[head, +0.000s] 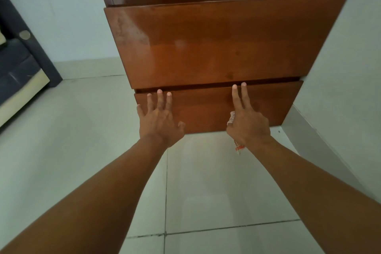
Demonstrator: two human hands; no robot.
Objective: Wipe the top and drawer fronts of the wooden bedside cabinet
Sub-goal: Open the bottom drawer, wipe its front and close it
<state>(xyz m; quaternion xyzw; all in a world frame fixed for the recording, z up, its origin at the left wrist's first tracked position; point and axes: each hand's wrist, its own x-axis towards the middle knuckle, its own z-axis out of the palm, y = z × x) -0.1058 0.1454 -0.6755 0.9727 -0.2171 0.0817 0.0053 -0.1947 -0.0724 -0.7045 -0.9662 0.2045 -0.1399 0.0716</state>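
Dark bed frame (22,62) at far left on the tiled floor (86,150). Wooden bedside cabinet (216,43) fills centre, against the wall (350,57) on its right. Left hand (159,120) flat on the bottom drawer front (206,109), fingers (159,97) spread apart, tips near the drawer's top edge. Right hand (248,123) on the same front – two fingers extended to the gap under the middle drawer front (216,47), the rest curled around a small red-and-white item (237,144), probably a cloth or packet – too hidden to tell.
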